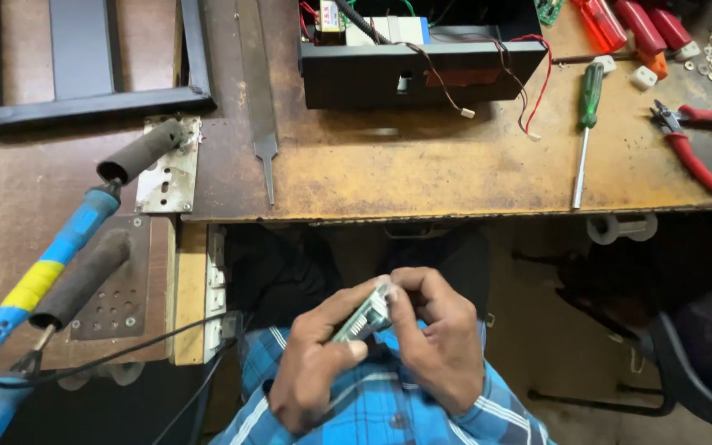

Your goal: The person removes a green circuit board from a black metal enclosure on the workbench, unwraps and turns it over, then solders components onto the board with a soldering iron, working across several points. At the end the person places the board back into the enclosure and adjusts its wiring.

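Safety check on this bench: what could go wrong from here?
1. The small green-white part is pinched between left hand and right hand over the lap, off the workbench; a slip likely drops it to the floor.
2. The blue soldering iron lies close by the left arm; if hot, it could burn.
3. Loose red wires hang from the black box and could snag.

Worn brown wooden workbench [422, 177]; dark chair [686, 379] right; brownish floor [562, 346].

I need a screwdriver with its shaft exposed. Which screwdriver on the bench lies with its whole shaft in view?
The green-handled screwdriver, lying alone right of the black box. The red-handled ones run off the top edge.
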